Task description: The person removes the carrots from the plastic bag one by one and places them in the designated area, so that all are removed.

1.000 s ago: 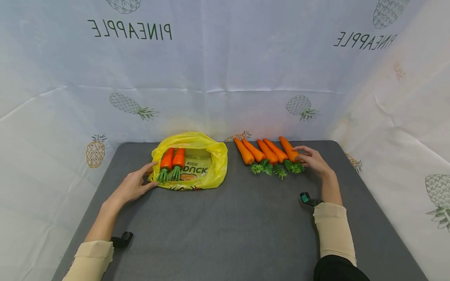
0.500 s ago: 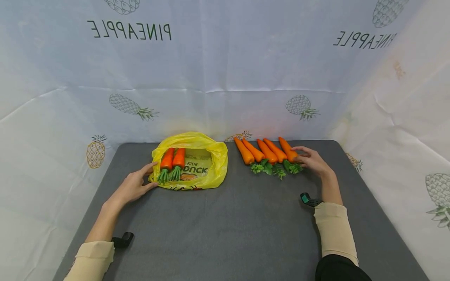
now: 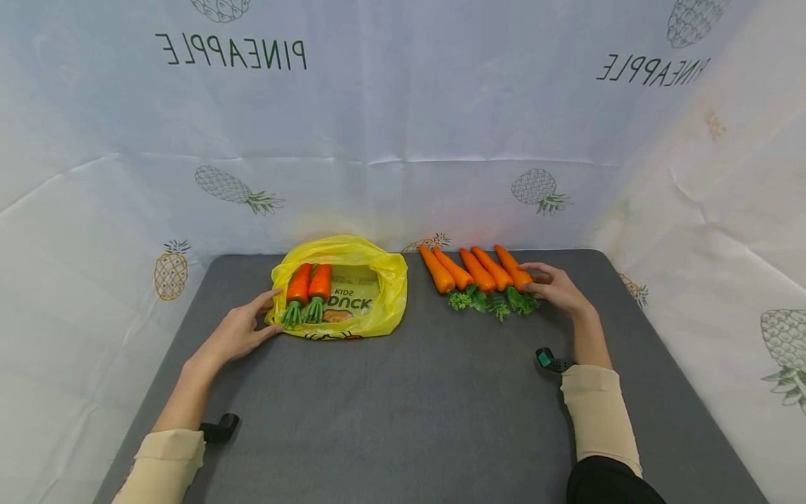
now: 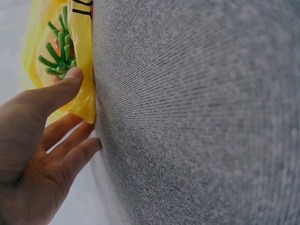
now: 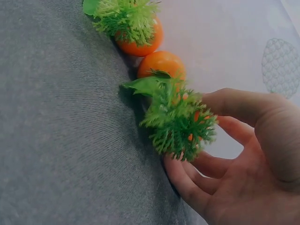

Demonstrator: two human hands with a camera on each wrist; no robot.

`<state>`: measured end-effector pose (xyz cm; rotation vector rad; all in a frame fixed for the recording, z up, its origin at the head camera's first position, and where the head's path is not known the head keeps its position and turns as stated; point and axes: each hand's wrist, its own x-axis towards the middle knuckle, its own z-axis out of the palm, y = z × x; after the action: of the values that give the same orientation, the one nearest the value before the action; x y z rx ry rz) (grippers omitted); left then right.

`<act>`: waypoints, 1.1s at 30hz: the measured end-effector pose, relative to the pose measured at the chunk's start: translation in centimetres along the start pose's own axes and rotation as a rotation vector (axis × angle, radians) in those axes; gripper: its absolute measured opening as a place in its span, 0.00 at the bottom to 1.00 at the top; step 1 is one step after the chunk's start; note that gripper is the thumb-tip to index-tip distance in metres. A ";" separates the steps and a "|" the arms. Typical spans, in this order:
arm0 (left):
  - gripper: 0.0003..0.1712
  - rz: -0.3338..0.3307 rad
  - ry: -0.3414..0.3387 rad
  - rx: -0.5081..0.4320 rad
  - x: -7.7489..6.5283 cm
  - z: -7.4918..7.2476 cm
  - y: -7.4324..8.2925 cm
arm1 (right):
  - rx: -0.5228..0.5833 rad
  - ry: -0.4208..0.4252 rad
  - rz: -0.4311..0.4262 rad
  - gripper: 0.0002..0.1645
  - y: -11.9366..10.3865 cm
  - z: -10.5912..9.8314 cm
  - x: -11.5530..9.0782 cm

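A yellow plastic bag (image 3: 392,290) lies on its side with its mouth toward me. Two orange carrots (image 3: 320,282) with short green tops (image 4: 60,55) rest inside, at its left end. My left hand (image 3: 234,334) holds the bag's left edge, thumb on the front rim and fingers behind. Over on the right, several carrots (image 3: 439,271) with leafy greens lie slanted in a row. My right hand (image 3: 559,288) grips the rightmost carrot (image 3: 508,262) near its leafy end, its thumb on one side and fingers on the other. Leaves (image 5: 180,124) hide part of that grip.
A grey table (image 3: 390,413) carries everything, with the bag and the carrot row along its far edge. White cloth (image 3: 403,105) printed with pineapples hangs behind it and at the sides. Black cameras (image 3: 220,428) are strapped to both wrists.
My right hand has slid the rightmost carrot a little to the left, closer to the rest of the row. The left hand and the bag have stayed in place.
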<state>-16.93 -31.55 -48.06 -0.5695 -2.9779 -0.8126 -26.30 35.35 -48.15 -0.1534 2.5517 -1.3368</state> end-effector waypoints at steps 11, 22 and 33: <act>0.44 -0.017 -0.009 -0.003 0.0 0.1 0.0 | -0.004 0.032 -0.006 0.36 -0.4 0.3 -0.9; 0.44 -0.017 -0.017 -0.008 0.0 -0.2 0.1 | 0.049 0.076 -0.044 0.37 -0.7 -0.4 -1.9; 0.44 -0.011 -0.009 -0.005 -0.1 0.0 0.1 | 0.038 0.104 -0.094 0.32 -2.1 -0.7 -2.2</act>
<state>-16.81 -31.55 -47.99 -0.5590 -2.9902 -0.8212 -24.47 35.14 -45.70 -0.2039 2.6319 -1.4632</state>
